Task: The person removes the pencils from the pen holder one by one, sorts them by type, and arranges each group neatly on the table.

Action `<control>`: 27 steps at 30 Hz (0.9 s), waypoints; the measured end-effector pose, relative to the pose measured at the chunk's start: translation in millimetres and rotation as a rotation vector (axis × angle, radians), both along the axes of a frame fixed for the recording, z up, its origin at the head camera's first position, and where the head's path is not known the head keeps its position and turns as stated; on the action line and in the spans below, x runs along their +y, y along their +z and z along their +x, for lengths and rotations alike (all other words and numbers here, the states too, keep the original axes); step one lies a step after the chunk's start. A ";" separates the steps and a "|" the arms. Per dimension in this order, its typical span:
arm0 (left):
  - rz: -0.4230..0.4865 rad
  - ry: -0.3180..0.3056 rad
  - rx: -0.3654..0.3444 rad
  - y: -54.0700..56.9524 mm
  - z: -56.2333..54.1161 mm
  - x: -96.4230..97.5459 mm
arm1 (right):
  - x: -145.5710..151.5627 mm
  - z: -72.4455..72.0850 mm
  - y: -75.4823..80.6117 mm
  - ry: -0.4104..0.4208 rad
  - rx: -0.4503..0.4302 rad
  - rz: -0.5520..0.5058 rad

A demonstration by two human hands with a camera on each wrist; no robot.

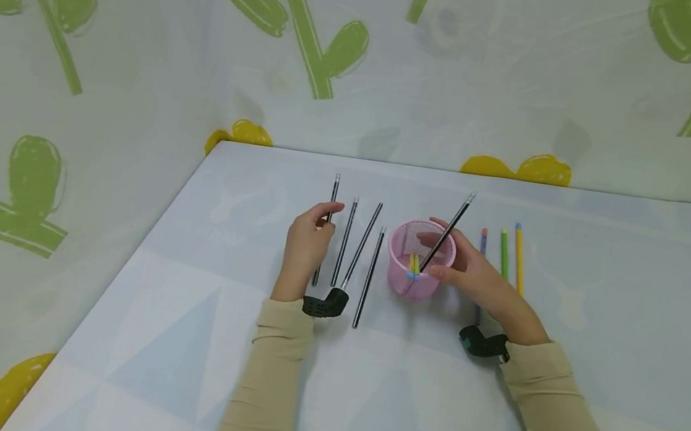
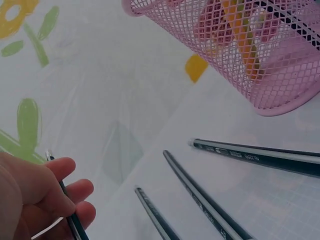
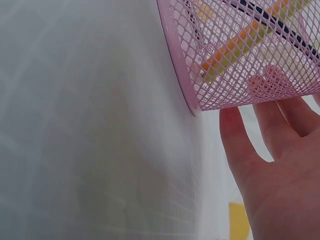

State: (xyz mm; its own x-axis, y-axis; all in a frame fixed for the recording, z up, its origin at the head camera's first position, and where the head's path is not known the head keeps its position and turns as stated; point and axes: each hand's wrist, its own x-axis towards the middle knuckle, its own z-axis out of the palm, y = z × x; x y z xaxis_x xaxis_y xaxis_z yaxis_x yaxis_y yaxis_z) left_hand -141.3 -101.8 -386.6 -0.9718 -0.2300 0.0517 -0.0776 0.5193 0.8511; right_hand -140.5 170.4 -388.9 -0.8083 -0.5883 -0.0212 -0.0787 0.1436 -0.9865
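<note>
A black pencil (image 1: 335, 189) is pinched between the thumb and fingers of my left hand (image 1: 307, 243). To the right of that hand lie more black pencils, a near one (image 1: 345, 241), a middle one (image 1: 364, 243) and a third (image 1: 369, 277). My right hand (image 1: 475, 273) holds a pink mesh pen cup (image 1: 417, 289) from its right side, thumb at the front and fingers round the back. Inside the cup, a black pencil (image 1: 448, 233) leans out over the rim. Orange (image 3: 235, 44) and yellow-green pencils (image 3: 240, 52) show through the mesh in the right wrist view.
Right of the cup lie a purple-blue pencil (image 1: 484, 241), a green pencil (image 1: 504, 255) and a yellow pencil (image 1: 519, 260), partly behind the right arm. Black wrist cameras sit at the left wrist (image 1: 326, 304) and right wrist. A pale patterned cloth covers the table (image 1: 172, 338).
</note>
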 end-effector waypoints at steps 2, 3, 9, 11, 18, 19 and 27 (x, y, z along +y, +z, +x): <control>-0.029 -0.014 -0.026 -0.7 -0.1 1.0 | -1.7 2.3 5.4 -0.003 -0.004 0.000; -0.043 -0.023 -0.037 -0.9 -0.2 1.6 | -2.6 3.4 8.4 -0.004 -0.001 0.001; -0.118 -0.060 -0.101 -6.6 -1.2 3.1 | -4.6 8.0 18.5 -0.001 0.004 0.005; -0.163 -0.076 -0.134 -10.7 -0.9 2.6 | -4.6 8.8 18.7 0.003 -0.004 0.006; -0.335 -0.119 -0.160 -14.4 -1.2 2.4 | -4.5 8.0 20.0 0.005 -0.002 0.000; -0.345 -0.117 -0.165 -14.3 -1.5 2.6 | -4.6 7.8 20.0 0.005 0.001 0.000; -0.360 -0.124 -0.156 -13.2 -0.7 3.8 | -3.8 8.6 20.0 0.004 -0.001 0.007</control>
State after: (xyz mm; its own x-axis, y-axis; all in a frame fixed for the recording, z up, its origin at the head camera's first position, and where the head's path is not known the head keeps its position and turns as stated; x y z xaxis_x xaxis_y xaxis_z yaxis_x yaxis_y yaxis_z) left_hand -141.9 -98.0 -399.8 -0.9935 -0.1052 -0.0429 -0.1100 0.7955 0.5959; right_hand -131.9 166.6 -368.9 -0.8060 -0.5913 -0.0266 -0.0778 0.1505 -0.9855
